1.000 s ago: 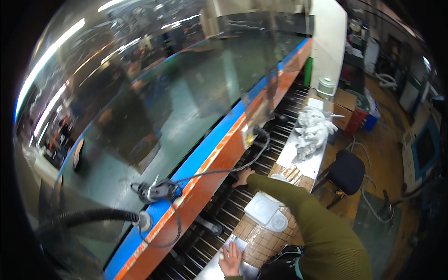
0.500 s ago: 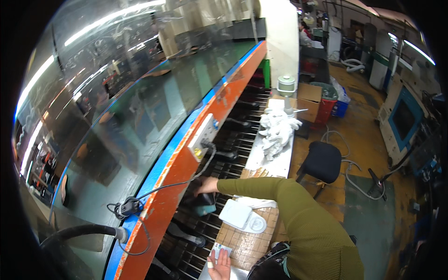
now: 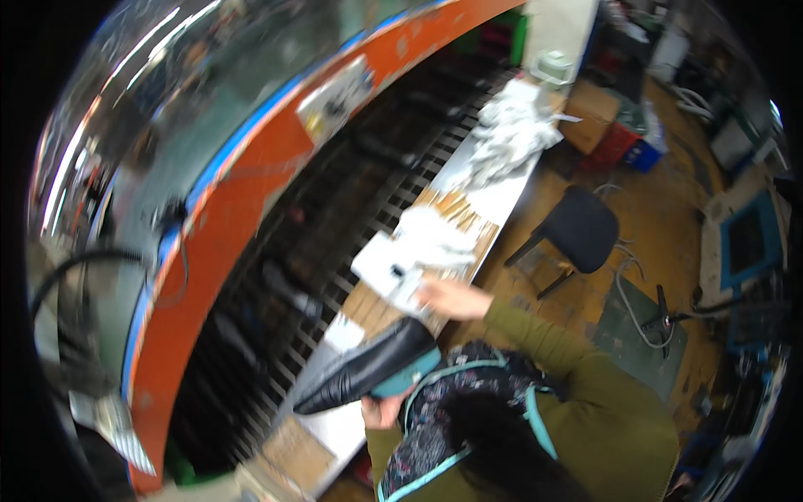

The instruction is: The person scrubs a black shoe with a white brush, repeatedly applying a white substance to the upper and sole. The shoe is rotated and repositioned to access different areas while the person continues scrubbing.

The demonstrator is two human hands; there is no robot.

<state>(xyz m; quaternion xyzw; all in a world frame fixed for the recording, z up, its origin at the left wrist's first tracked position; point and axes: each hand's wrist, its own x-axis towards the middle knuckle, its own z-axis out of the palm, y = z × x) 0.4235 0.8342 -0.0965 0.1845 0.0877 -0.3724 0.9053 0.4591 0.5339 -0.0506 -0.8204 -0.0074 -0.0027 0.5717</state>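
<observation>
A black leather shoe (image 3: 368, 364) on a teal last (image 3: 406, 375) lies slantwise over the bench, toe toward the lower left. My left hand (image 3: 384, 410) is closed on it from below, at the teal part. My right hand (image 3: 454, 298) is at the near edge of a white plastic container (image 3: 389, 266) on the bench. A small dark spot shows on the container, too blurred to name. The right fingertips are smeared, so I cannot make out whether they hold anything.
White cloths or gloves (image 3: 512, 134) are heaped on the bench's far end. Left of the bench runs a dark slatted conveyor (image 3: 276, 276) carrying several dark shoes, below an orange beam (image 3: 226, 197). A black chair (image 3: 577, 226) and a cardboard box (image 3: 592, 113) are at the right.
The shoe has come from the conveyor, where my right hand reached, into my left hand, which was open and palm up. My right hand has moved to the white container. The view has shifted.
</observation>
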